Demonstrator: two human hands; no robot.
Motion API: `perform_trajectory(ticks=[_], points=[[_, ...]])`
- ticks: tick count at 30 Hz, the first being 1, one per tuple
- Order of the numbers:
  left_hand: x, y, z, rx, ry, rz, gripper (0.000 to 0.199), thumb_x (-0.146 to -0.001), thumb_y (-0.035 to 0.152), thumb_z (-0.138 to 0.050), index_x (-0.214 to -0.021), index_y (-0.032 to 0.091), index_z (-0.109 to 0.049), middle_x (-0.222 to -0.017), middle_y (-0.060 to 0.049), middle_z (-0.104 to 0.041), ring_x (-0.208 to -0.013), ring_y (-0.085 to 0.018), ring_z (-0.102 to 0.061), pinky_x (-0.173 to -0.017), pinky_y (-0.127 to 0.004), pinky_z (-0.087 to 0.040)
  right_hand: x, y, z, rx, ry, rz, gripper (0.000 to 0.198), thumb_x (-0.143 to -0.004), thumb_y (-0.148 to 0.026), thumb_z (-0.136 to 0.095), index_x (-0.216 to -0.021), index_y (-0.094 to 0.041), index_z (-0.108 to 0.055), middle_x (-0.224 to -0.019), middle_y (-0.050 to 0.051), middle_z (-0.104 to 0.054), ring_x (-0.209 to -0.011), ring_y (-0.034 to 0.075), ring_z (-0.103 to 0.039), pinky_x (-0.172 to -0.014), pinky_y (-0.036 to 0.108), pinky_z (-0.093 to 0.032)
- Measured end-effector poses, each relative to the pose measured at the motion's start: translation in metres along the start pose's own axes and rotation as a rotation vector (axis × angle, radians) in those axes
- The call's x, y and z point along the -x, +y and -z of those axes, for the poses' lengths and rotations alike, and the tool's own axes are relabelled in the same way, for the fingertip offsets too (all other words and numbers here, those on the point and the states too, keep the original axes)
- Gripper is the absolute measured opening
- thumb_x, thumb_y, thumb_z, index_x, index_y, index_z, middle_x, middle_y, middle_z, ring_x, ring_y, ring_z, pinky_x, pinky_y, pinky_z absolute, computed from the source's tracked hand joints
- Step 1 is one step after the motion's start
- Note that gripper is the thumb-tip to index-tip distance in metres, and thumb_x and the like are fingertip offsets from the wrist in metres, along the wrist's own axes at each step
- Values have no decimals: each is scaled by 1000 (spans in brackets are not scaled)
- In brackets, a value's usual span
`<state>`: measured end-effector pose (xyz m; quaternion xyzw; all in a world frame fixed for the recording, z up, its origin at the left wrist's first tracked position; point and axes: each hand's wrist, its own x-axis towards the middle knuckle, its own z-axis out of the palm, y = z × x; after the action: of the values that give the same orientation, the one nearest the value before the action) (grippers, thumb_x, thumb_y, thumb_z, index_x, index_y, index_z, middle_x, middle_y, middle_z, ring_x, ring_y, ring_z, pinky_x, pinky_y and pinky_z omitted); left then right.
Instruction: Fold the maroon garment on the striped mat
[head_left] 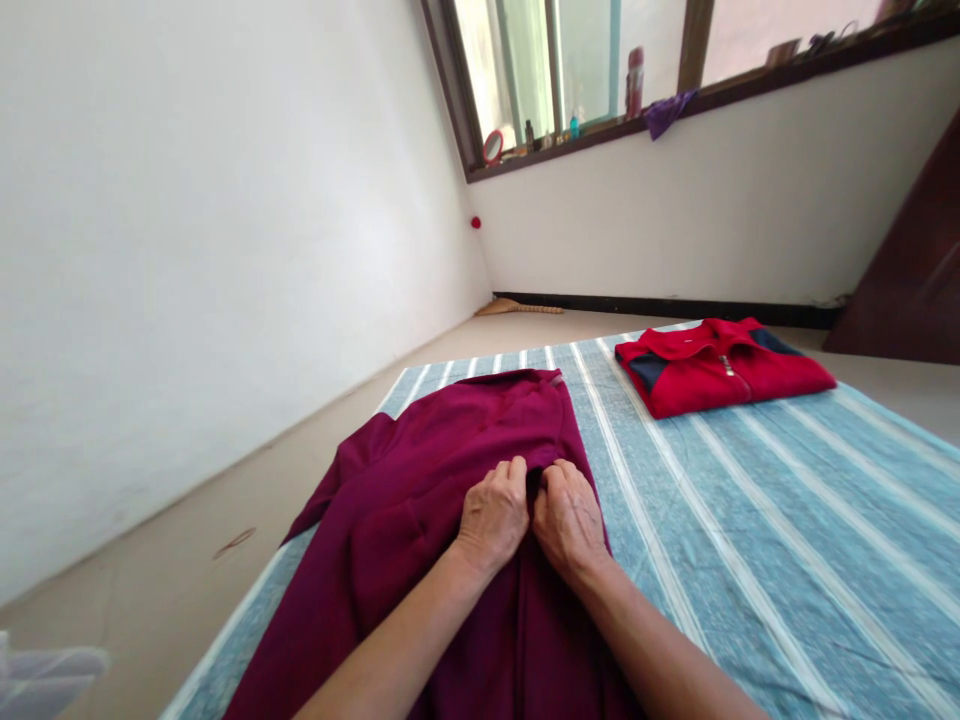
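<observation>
A maroon jacket lies spread on the blue-and-white striped sheet, one sleeve reaching out to the left. My left hand is closed, its fingers pinching the jacket's front edge. Right beside it, my right hand also has its fingers closed on the opposite front edge. A dark gap in the cloth shows between the two hands. The fingertips are partly hidden, and I cannot make out a zipper pull between them.
A folded red jacket with dark shoulder panels lies at the far right of the sheet. Behind, a window sill holds a thermos bottle, a round mirror and a purple cloth. A broom rests on the floor.
</observation>
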<state>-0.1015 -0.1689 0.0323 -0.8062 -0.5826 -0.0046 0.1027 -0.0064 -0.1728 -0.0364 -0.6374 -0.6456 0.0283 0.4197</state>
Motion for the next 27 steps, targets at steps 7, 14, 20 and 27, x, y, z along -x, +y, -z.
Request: perform_trajectory(ticks=[7, 14, 20, 27], points=[[-7, -11, -8, 125, 80, 10, 19, -91, 17, -39, -93, 18, -58, -91, -6, -65, -81, -18, -64, -71, -27, -47, -2, 1, 0, -28, 2, -5, 20, -79, -6, -42, -85, -16, -58, -89, 11, -59, -92, 23, -53, -84, 34, -41], [-13, -15, -8, 161, 77, 23, 24, -92, 15, -36, -100, 16, -59, -92, -9, -68, -86, -20, -66, -77, -29, -47, -3, 1, 4, 3, -76, 10, 19, -78, -7, -45, -80, -18, -61, -88, 10, -59, -94, 23, -54, -85, 34, -41], [-8, -9, -8, 61, 12, 9, 24, -96, 19, -32, -99, 15, -55, -81, -7, -65, -75, -22, -65, -63, -30, -47, -5, 0, 7, 10, -106, 3, 17, -78, -9, -46, -75, -18, -60, -84, 9, -60, -86, 22, -54, -82, 34, -41], [0, -5, -16, 82, 106, -149, 15, -91, 14, -42, -85, 17, -56, -90, -6, -60, -86, -19, -57, -78, -30, -47, -7, 2, 4, -93, -16, -62, 21, -77, -7, -42, -75, -17, -60, -87, 10, -61, -88, 21, -55, -81, 32, -41]])
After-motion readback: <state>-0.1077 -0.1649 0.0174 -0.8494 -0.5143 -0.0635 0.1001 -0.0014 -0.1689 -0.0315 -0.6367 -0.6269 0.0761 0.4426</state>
